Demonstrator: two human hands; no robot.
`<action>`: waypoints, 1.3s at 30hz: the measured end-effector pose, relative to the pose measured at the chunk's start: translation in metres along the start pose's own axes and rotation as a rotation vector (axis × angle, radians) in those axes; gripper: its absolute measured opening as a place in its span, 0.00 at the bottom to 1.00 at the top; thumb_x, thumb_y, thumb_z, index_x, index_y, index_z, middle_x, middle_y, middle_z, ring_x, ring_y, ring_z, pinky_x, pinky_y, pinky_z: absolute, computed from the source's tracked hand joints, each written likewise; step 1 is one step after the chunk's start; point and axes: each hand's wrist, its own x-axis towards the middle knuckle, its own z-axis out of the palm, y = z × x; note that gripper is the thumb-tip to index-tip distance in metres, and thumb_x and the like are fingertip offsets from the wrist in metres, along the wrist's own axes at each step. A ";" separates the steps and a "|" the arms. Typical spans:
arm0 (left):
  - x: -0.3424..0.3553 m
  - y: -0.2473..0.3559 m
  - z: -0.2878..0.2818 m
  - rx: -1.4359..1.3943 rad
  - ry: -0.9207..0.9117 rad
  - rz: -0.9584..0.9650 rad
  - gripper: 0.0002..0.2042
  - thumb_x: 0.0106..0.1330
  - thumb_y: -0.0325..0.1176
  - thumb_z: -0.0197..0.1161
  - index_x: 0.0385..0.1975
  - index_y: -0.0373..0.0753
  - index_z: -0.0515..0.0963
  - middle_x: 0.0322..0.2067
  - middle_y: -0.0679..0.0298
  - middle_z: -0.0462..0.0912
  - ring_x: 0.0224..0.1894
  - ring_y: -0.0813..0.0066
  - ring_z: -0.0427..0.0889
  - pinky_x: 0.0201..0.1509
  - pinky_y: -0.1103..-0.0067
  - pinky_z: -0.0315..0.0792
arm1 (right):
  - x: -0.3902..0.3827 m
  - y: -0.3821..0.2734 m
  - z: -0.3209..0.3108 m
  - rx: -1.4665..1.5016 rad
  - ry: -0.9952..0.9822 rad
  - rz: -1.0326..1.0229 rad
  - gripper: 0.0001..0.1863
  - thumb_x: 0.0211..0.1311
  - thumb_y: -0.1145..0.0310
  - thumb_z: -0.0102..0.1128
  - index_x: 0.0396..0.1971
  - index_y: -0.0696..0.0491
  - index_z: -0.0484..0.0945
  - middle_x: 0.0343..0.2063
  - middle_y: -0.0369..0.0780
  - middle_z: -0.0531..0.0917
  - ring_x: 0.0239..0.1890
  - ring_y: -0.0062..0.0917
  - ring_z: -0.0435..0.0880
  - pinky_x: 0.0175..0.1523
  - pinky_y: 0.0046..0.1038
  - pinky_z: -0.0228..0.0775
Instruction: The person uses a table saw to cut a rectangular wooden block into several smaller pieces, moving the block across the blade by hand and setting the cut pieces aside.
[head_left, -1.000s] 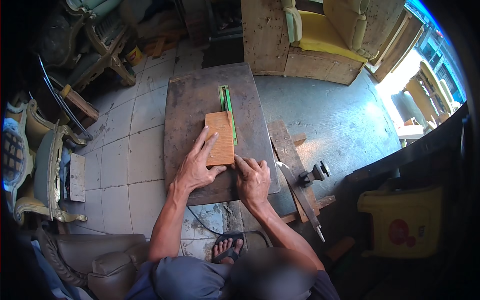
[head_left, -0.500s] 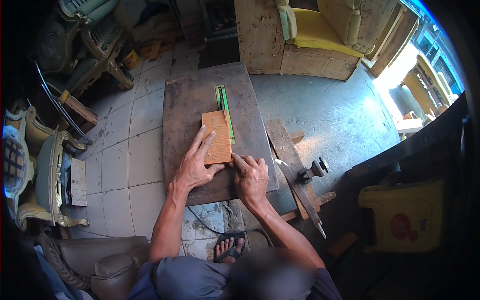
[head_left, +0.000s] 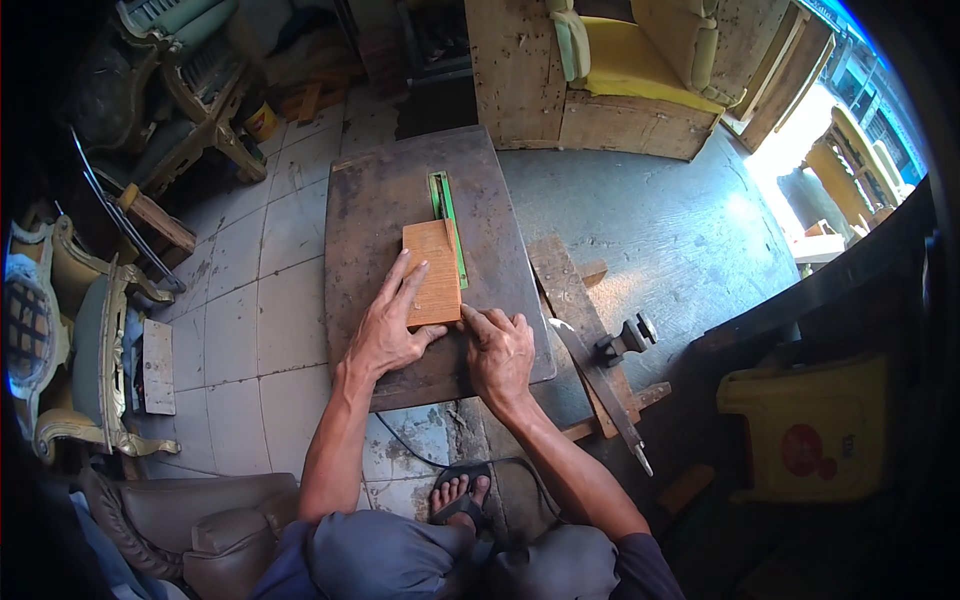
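A flat reddish-brown wooden board (head_left: 432, 285) lies on the dark, worn top of a low work table (head_left: 380, 190). It rests along a narrow green-edged slot insert (head_left: 457, 250), covering part of it. A thin cut line shows near the board's far right corner; a blade there is too small to make out. My left hand (head_left: 384, 328) grips the board's left side, fingers spread on its top and thumb by the near edge. With fingers curled, my right hand (head_left: 500, 350) pinches at the near right corner.
Right of the table, a wooden stand bears a dark metal clamp (head_left: 625, 340) and a long blade-like strip (head_left: 600, 390). A yellow plastic stool (head_left: 800, 430) lies further right. Carved chair frames (head_left: 95, 340) line the left. A yellow-seated armchair (head_left: 640, 60) stands beyond. A cable (head_left: 410, 450) runs near my foot.
The board has edged very slightly away from me along the slot. Both hands keep almost the same hold and place.
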 end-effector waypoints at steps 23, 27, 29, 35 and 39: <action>0.006 -0.005 0.001 0.010 0.009 0.007 0.51 0.53 0.37 0.85 0.80 0.43 0.65 0.84 0.50 0.54 0.81 0.45 0.64 0.82 0.60 0.66 | 0.004 0.002 0.006 -0.005 0.044 0.012 0.10 0.66 0.66 0.71 0.46 0.42 0.92 0.34 0.35 0.87 0.36 0.37 0.80 0.44 0.39 0.70; 0.007 -0.002 -0.002 0.047 -0.003 0.013 0.49 0.55 0.37 0.85 0.79 0.42 0.65 0.83 0.48 0.53 0.80 0.42 0.65 0.81 0.59 0.68 | 0.004 0.000 0.006 0.000 0.034 0.035 0.08 0.66 0.66 0.71 0.44 0.44 0.91 0.35 0.36 0.87 0.38 0.38 0.82 0.46 0.40 0.71; 0.008 -0.003 -0.002 0.053 -0.004 0.007 0.49 0.55 0.37 0.85 0.79 0.42 0.65 0.83 0.49 0.54 0.80 0.42 0.65 0.81 0.60 0.68 | 0.004 -0.001 0.007 0.007 0.044 0.034 0.07 0.66 0.65 0.71 0.43 0.44 0.91 0.34 0.36 0.86 0.38 0.38 0.82 0.46 0.40 0.71; 0.010 -0.003 -0.003 0.057 0.007 0.019 0.49 0.54 0.37 0.84 0.79 0.43 0.66 0.83 0.48 0.55 0.80 0.42 0.64 0.81 0.60 0.68 | 0.007 -0.001 0.008 -0.021 0.057 0.040 0.08 0.66 0.63 0.72 0.43 0.43 0.92 0.35 0.35 0.88 0.37 0.37 0.83 0.44 0.39 0.73; 0.010 -0.004 -0.002 0.060 0.002 0.018 0.49 0.54 0.36 0.85 0.79 0.43 0.66 0.83 0.48 0.55 0.80 0.42 0.65 0.81 0.60 0.68 | 0.007 -0.001 0.007 -0.026 0.057 0.045 0.07 0.67 0.63 0.72 0.43 0.42 0.92 0.35 0.34 0.88 0.37 0.36 0.84 0.44 0.39 0.74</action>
